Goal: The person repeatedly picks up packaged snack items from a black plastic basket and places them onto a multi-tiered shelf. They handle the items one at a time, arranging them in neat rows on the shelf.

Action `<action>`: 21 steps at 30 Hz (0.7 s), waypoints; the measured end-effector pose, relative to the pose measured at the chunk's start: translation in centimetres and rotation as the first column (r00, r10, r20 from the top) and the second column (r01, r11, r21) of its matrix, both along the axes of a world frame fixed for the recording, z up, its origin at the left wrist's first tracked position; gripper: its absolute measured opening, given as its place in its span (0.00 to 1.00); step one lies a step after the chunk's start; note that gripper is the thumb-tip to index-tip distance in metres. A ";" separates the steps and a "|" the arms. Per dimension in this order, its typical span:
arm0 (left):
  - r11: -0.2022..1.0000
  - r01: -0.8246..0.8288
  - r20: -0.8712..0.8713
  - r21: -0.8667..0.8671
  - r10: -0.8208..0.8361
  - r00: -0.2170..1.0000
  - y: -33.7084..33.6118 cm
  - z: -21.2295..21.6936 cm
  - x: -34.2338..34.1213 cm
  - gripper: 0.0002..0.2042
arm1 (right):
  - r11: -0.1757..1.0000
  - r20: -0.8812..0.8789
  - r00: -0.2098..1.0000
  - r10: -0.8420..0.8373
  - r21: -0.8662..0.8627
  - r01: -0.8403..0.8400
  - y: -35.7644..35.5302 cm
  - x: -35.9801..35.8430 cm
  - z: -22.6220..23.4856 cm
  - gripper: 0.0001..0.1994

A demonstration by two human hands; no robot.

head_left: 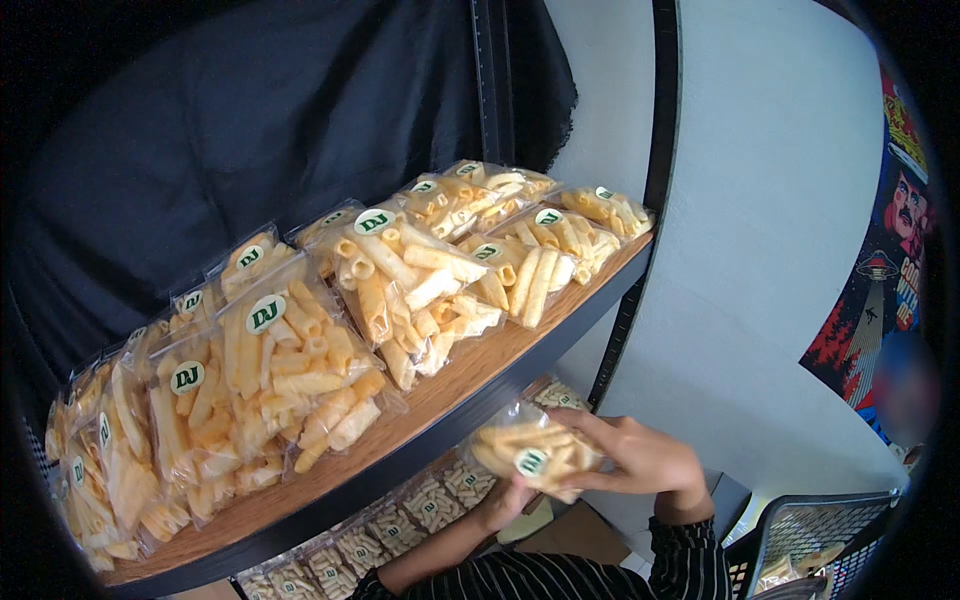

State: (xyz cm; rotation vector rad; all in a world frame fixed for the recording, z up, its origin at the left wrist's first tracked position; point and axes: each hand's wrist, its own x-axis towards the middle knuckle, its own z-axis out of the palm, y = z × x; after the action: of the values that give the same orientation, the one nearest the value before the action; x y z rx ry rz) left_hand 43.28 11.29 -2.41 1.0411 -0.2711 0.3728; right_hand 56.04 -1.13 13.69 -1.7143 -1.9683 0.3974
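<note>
A clear plastic bag of pale yellow stick snacks (515,438) with a round white-and-green sticker is held between my two hands, in front of and below the shelf edge. My right hand (640,452) grips the bag's right side, thumb and fingers closed on it. From below, my left hand (508,503) pinches the bag's lower edge; part of its fingers is hidden by the bag. Similar snack bags (415,270) stand in rows on the wooden shelf (405,430), with a bigger group of bags (230,390) at its left.
A lower shelf holds rows of smaller stickered bags (395,530). At the lower right stands a dark mesh basket (830,505) with some snack bags inside. Black cloth (250,120) hangs behind the shelf. A black metal upright (664,110) meets the shelf's right end, beside a pale wall (770,200) with a colourful poster.
</note>
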 end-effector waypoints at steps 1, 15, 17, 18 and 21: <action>0.986 0.068 -0.031 0.150 -0.064 0.997 0.1 0.3 -0.5 0.34 | 0.991 -0.036 0.993 0.116 0.069 -0.114 -0.6 0.9 -0.1 0.37; 0.924 0.084 -0.392 0.373 0.075 0.917 1.4 -0.2 -3.1 0.32 | 0.637 -0.064 0.842 -0.536 0.624 0.452 13.9 13.5 16.1 0.33; 0.922 0.064 -0.460 0.382 0.130 0.879 1.7 -0.2 -3.9 0.33 | 0.669 -0.174 0.809 -0.562 0.480 0.568 16.9 15.5 16.6 0.32; 0.923 0.047 -0.468 0.383 0.150 0.871 2.0 -0.9 -4.2 0.33 | 0.679 -0.234 0.796 -0.558 0.422 0.600 18.2 16.7 16.6 0.32; 0.929 -0.018 -0.493 0.370 0.213 0.843 2.2 -3.3 -5.0 0.31 | 0.778 -0.369 0.780 -0.506 0.195 0.597 20.6 18.4 16.1 0.31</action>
State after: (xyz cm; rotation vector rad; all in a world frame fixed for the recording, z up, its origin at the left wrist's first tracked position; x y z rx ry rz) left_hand 38.31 13.49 -5.73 1.4778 0.2374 0.1336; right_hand 74.48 19.50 29.83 -1.8070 -1.1502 0.1131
